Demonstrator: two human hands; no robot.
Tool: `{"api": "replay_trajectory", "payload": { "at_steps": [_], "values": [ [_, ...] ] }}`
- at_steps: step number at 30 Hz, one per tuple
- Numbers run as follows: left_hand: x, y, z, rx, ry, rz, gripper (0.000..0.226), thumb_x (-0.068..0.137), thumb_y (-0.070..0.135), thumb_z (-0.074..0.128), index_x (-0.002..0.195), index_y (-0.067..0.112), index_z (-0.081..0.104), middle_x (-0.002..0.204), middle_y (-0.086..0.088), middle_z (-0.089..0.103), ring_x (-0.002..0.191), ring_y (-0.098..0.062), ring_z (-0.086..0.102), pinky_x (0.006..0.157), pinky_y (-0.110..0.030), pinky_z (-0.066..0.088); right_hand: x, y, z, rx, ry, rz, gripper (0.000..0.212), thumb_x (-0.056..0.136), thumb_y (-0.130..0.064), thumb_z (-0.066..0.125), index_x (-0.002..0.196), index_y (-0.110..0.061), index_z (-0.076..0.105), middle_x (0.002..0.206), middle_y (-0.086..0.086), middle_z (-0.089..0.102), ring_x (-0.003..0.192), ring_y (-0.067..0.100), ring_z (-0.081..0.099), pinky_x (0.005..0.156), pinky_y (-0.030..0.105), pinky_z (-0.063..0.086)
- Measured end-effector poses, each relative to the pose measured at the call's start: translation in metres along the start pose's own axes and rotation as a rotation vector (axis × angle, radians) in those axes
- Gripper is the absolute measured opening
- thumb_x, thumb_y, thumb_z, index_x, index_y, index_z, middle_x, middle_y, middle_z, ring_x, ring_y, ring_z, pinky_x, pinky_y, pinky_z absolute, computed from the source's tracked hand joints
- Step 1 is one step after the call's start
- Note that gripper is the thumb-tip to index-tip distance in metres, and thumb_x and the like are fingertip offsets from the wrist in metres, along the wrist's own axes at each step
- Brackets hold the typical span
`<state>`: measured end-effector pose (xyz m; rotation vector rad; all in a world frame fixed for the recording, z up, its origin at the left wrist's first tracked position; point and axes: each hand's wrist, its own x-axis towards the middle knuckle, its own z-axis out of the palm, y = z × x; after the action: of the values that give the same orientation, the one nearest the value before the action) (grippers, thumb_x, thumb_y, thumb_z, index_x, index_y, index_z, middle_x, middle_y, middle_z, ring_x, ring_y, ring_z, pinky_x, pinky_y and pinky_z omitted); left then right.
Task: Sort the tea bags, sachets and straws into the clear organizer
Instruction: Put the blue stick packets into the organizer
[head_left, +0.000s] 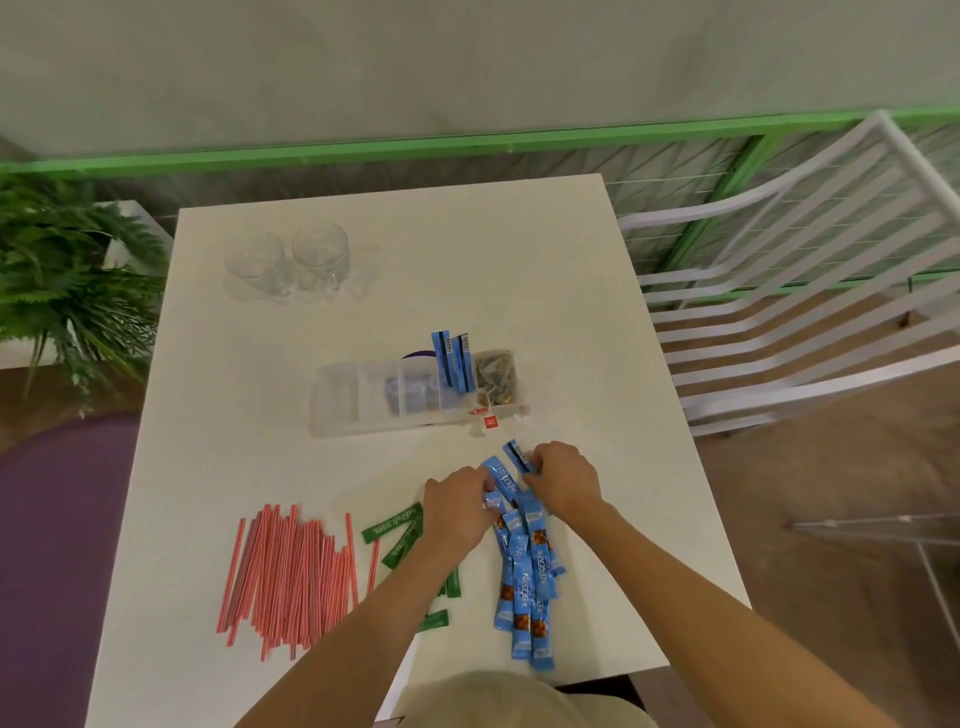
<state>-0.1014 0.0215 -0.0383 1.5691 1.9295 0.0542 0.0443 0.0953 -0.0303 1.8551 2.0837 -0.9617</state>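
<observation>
The clear organizer (340, 410) stands mid-table, with tea bags (496, 376) in its right compartment and two blue sachets (453, 361) upright beside them. A pile of blue coffee sachets (527, 577) lies near the front edge. My left hand (457, 506) grips sachets at the top of the pile. My right hand (563, 478) pinches a blue sachet (518, 454) just above it. Green sachets (395, 525) lie left of my left hand, partly under my forearm. Red straws (291, 571) are spread at the front left.
Two clear glass mugs (291, 262) stand at the far left of the white table (571, 291). A white slatted chair (800, 291) is to the right, a green plant (67, 291) to the left, and a purple seat (57, 545) at the lower left.
</observation>
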Motion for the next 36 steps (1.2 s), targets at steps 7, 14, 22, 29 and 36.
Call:
{"api": "replay_trajectory", "payload": {
  "at_steps": [7,14,22,29,36],
  "values": [
    [0.003,-0.008,-0.016,-0.319,0.002,-0.086,0.006,0.085,0.022,0.069,0.081,0.025,0.067,0.085,0.005,0.07,0.074,-0.011,0.063,0.069,-0.024,0.048,-0.002,0.016,-0.01,0.293,0.042,-0.019,0.013,0.086,-0.017,0.066,0.081,-0.006,0.073,0.075,0.007,0.068,0.065,0.017,0.059,0.059,0.026,0.044],
    [0.0,-0.02,-0.042,-0.605,0.062,-0.049,0.014,0.08,0.008,0.074,0.076,0.02,0.069,0.076,0.004,0.07,0.068,-0.011,0.066,0.07,-0.036,0.058,-0.007,0.004,-0.032,0.352,0.013,-0.168,0.006,0.08,-0.009,0.074,0.084,-0.005,0.072,0.073,-0.002,0.063,0.06,0.003,0.052,0.055,0.006,0.039],
    [0.003,-0.022,-0.083,-0.707,0.181,-0.002,0.008,0.081,0.01,0.075,0.082,0.017,0.072,0.077,0.003,0.071,0.059,-0.008,0.063,0.06,-0.013,0.047,0.003,-0.028,-0.051,0.372,0.012,-0.295,0.011,0.082,-0.008,0.071,0.077,0.001,0.071,0.071,0.01,0.066,0.062,0.012,0.051,0.06,0.017,0.039],
    [0.026,-0.02,-0.13,-0.638,0.332,0.072,0.007,0.081,0.009,0.074,0.084,0.015,0.073,0.077,0.009,0.069,0.067,0.0,0.059,0.064,-0.007,0.045,0.025,-0.064,-0.083,0.387,0.065,-0.377,0.005,0.075,-0.003,0.073,0.076,-0.001,0.068,0.069,0.005,0.064,0.059,0.011,0.054,0.059,0.02,0.044],
    [0.059,-0.023,-0.168,-0.572,0.399,0.1,0.008,0.081,0.007,0.072,0.083,0.015,0.072,0.074,0.012,0.067,0.064,0.0,0.058,0.061,-0.006,0.042,0.056,-0.098,-0.106,0.346,0.136,-0.433,0.012,0.085,-0.011,0.069,0.077,-0.003,0.069,0.073,0.006,0.069,0.066,0.016,0.062,0.061,0.019,0.046]
  ]
}}
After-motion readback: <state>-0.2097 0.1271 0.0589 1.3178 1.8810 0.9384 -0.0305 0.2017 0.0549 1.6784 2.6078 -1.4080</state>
